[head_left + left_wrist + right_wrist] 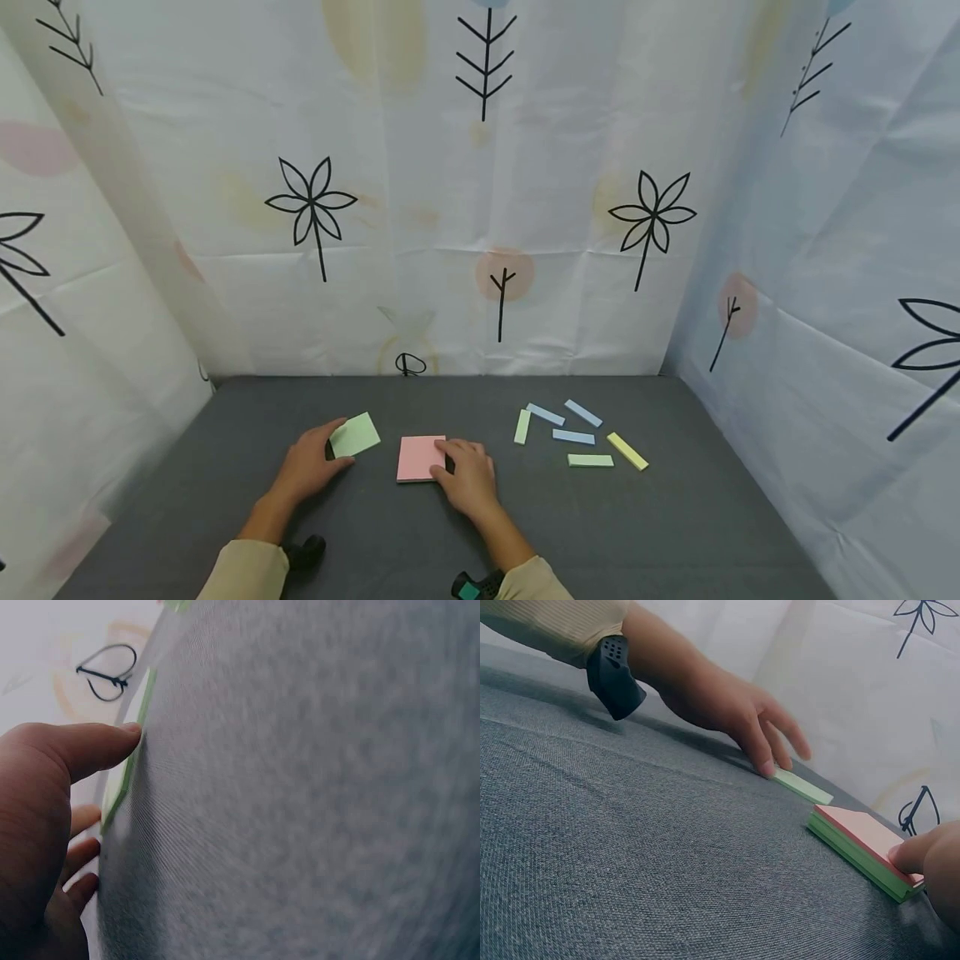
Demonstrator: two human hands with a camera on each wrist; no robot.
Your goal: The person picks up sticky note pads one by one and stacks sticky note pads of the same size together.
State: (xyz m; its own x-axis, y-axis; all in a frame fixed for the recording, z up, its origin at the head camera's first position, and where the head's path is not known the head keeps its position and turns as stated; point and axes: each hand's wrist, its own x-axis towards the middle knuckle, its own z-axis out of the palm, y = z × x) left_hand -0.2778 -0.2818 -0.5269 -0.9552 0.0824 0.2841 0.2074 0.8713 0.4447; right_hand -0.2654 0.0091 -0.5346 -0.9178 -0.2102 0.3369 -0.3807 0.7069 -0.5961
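Observation:
A square light green sticky note pad (358, 435) lies on the grey table, turned at an angle. My left hand (309, 458) holds it at its left side, thumb on the near edge and fingers on the far one. To its right is a stack with a pink sticky note pad (418, 458) on top. In the right wrist view a thicker green layer (853, 856) shows beneath the pink. My right hand (468, 477) grips the stack's right side between thumb and fingers; the fingers are largely hidden in the right wrist view.
Several narrow paper strips lie to the right: blue strips (573, 437), green strips (590, 460) and a yellow strip (627, 451). White patterned cloth (420, 308) stands behind the grey table (660, 533) and along both sides.

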